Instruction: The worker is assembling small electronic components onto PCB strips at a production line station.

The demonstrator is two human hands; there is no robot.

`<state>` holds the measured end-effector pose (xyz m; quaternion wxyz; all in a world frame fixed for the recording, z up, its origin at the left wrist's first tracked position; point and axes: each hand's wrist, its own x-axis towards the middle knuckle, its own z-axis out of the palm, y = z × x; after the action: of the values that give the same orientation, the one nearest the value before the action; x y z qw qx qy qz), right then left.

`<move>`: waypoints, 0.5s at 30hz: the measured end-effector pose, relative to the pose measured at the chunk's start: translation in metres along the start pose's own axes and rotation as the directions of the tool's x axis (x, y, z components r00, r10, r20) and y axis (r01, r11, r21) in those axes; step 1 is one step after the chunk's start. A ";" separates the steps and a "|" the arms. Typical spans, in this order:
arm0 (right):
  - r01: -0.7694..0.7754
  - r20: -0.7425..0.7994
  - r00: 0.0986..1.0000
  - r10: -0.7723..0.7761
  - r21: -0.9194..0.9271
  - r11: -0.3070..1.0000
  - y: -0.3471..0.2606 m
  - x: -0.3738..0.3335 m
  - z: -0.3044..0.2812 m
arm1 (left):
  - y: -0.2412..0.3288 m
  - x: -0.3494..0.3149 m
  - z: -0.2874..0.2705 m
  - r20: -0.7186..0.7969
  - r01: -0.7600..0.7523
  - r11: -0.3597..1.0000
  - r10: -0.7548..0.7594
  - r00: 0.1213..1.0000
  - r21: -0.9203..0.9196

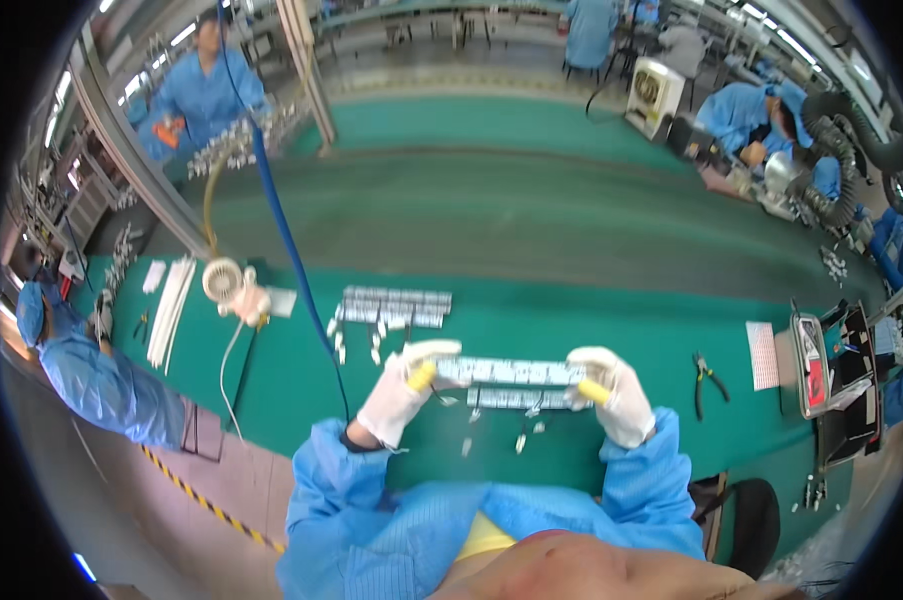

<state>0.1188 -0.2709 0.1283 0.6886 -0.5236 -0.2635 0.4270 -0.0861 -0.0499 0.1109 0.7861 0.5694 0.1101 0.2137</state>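
My left hand (pixel 397 393) and my right hand (pixel 622 402) wear white gloves with yellow covers on the thumbs. Between them a long, narrow, pale circuit board strip (pixel 512 373) is held level, one end in each hand. Just nearer to me lies a second similar strip (pixel 517 399) on the green table, with small white connectors (pixel 521 441) on short wires beside it. Farther off to the left rests a group of such strips (pixel 397 304), side by side, with several white connectors hanging toward me. My fingertips behind the held strip are partly hidden.
Cutters with dark handles (pixel 709 385) lie at the right, near a sheet with red marks (pixel 763 355) and a clear bin (pixel 808 365). At the left stand a small fan (pixel 225 281) and white strips (pixel 175 312). A blue hose (pixel 280 215) hangs over the table. Other people work around.
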 end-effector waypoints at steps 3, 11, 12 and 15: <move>-0.011 0.000 1.000 0.011 -0.036 0.999 -0.001 -0.006 0.005 | -0.002 0.024 -0.029 -0.031 -0.031 0.962 0.040 0.999 0.272; 0.159 0.072 0.987 -0.143 -0.344 0.926 0.014 -0.002 -0.015 | 0.044 0.103 -0.150 -0.166 -0.126 0.847 0.243 0.956 0.517; 0.158 0.071 0.987 -0.142 -0.342 0.926 0.011 -0.002 -0.014 | 0.030 0.110 -0.177 -0.166 -0.124 0.847 0.241 0.956 0.517; 0.235 0.117 0.970 -0.212 -0.660 0.713 0.002 -0.001 -0.011 | 0.005 0.118 -0.208 -0.180 -0.003 0.615 0.235 0.955 0.789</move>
<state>0.1269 -0.2774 0.1234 0.4965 -0.6929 -0.4715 0.2260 -0.0693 0.1821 0.0557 0.4223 0.8257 0.2576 0.2711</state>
